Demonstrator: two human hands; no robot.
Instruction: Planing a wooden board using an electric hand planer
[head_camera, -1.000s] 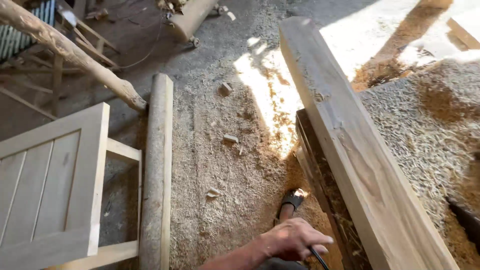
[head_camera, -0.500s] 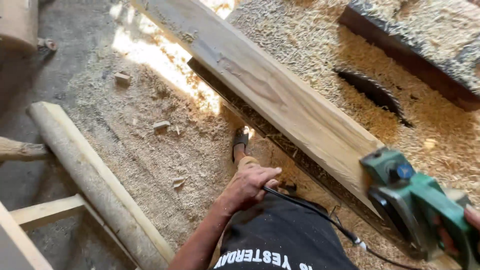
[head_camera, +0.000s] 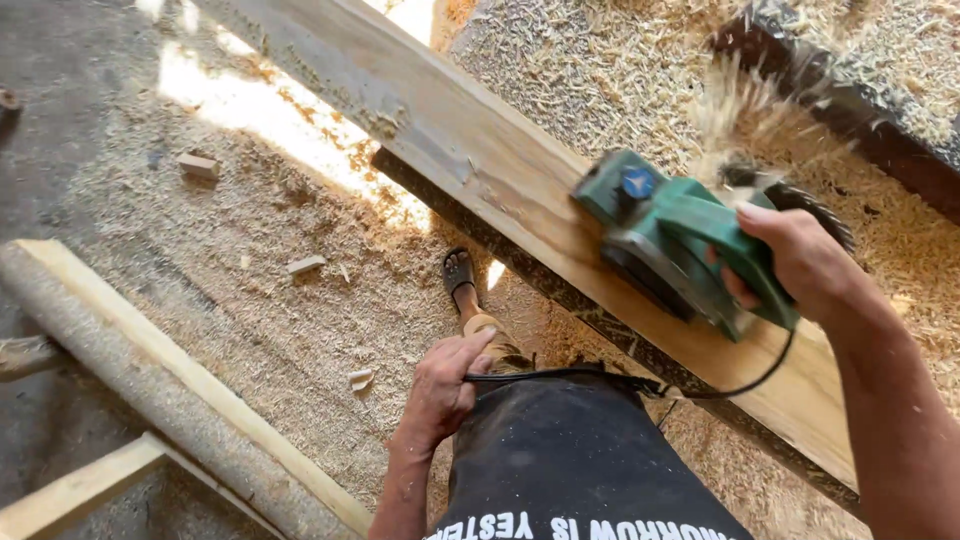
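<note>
The right hand (head_camera: 800, 262) is wrapped tight around the rear handle of a green electric hand planer (head_camera: 672, 235), which sits flat on a long pale wooden plank (head_camera: 480, 165) and throws shavings behind it. The plank's long axis runs up and leftward, away from that hand. The left hand (head_camera: 443, 388), lower and farther off the plank, pinches the black power cord (head_camera: 560, 375) against the hip above the sawdust-strewn floor (head_camera: 270, 290).

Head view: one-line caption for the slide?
Right hand runs a green electric planer along a long wooden plank, shavings flying; left hand holds its black cord.
</note>
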